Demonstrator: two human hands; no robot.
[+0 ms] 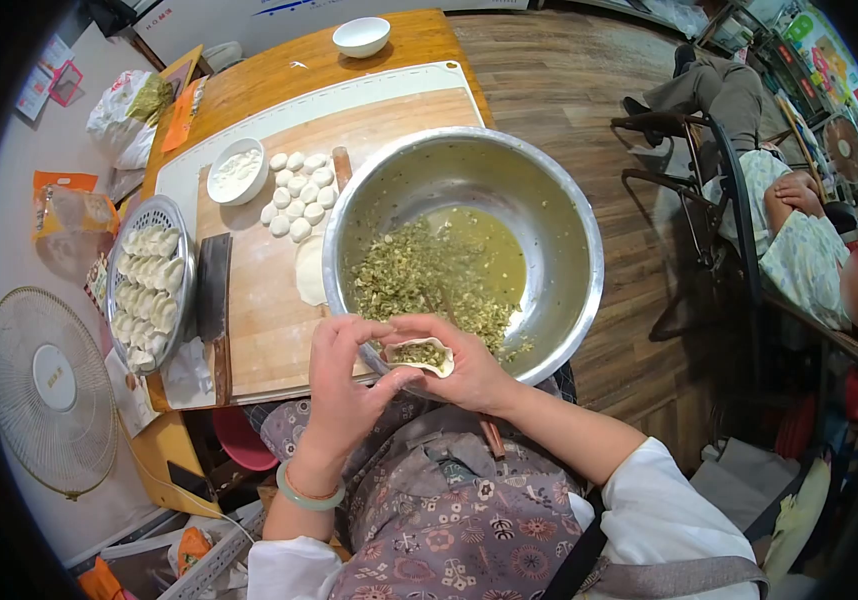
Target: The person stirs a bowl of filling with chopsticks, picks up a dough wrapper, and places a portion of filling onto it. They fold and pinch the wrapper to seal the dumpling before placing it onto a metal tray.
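Above the near rim of a large steel bowl (569, 190), my right hand (469, 370) cradles an unsealed dumpling (421, 354), its pale wrapper cupped around green filling. My left hand (344, 360) curves in from the other side, thumb and forefinger at the wrapper's edge. Chopped green filling (404, 270) and yellowish liquid lie in the bowl. Reddish-brown chopsticks (492, 437) stick out below my right hand; whether its fingers hold them is hidden. A flat round wrapper (310, 270) lies on the board, left of the bowl.
The wooden board (269, 330) carries several dough pieces (299, 195), a white bowl of flour (239, 172) and a broad dark blade (214, 285). Left stands a metal colander (187, 285) of shaped dumplings. A white bowl (361, 37) is farther back. Another person (799, 230) sits at right.
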